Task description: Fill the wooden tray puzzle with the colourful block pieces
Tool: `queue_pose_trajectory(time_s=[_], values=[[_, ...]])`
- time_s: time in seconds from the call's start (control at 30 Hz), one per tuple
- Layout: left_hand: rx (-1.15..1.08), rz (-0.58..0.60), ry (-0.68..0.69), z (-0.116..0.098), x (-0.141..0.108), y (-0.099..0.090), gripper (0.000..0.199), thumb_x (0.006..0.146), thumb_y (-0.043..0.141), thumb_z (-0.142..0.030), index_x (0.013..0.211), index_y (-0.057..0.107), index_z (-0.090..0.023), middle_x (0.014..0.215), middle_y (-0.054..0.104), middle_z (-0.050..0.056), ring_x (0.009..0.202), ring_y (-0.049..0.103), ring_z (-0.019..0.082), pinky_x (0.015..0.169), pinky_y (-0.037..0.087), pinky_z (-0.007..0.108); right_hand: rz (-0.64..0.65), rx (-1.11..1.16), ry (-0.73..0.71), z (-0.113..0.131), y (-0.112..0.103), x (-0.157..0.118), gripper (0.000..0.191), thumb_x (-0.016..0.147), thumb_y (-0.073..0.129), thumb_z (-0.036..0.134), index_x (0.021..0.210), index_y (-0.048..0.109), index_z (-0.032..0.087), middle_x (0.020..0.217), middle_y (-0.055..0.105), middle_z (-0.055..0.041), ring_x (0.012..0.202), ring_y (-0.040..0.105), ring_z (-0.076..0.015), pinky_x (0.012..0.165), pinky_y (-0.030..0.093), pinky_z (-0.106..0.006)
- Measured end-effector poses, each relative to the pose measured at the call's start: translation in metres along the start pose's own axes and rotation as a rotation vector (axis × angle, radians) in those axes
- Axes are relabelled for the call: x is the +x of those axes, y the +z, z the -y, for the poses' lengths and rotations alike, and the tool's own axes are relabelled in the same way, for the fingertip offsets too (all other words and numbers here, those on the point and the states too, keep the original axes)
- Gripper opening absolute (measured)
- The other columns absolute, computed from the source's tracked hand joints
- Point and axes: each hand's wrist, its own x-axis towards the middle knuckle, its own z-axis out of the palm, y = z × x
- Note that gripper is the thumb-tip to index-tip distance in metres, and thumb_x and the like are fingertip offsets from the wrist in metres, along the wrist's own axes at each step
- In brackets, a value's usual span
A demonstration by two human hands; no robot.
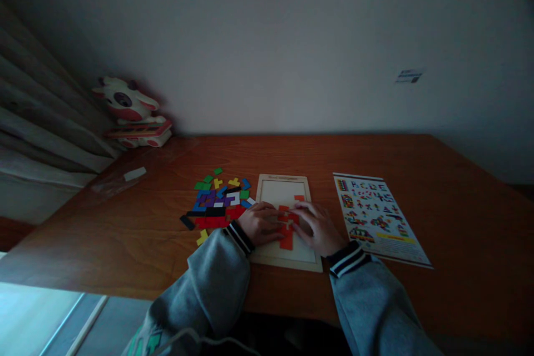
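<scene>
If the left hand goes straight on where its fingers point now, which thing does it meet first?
The left hand would likely meet the orange puzzle pieces on the wooden board first, with the right hand just beyond; whether the left fingertips touch them is unclear.

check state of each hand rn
Left hand: fingers at the orange puzzle pieces, grip can't be told.
Right hand: fingers at them too, grip can't be told.

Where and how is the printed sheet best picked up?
Probably pinch the right long edge, coming from the right: the sheet lies flat and looks thin, so an edge needs lifting, and the right sleeve crowds its near left corner.
</scene>
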Motion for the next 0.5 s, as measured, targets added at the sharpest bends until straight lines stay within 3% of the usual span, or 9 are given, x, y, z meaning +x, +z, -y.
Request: queue_pose_trajectory(time_s=[0.5], values=[[-0.028,-0.027,0.007,-0.0027,0.0019,-0.002,0.029,0.09,0.065,-0.048,0.098,0.079,-0.024,0.121,0.071,0.007,0.105,0.062,0.023,0.092,0.052,0.039,0.003,-0.033,0.028,0.0033,0.0013,0.0006,0.031,0.091,0.06,0.041,0.119,0.063,0.028,0.123,0.06,-0.0079,0.117,0.057,-0.0272,0.101,0.045,-0.049]])
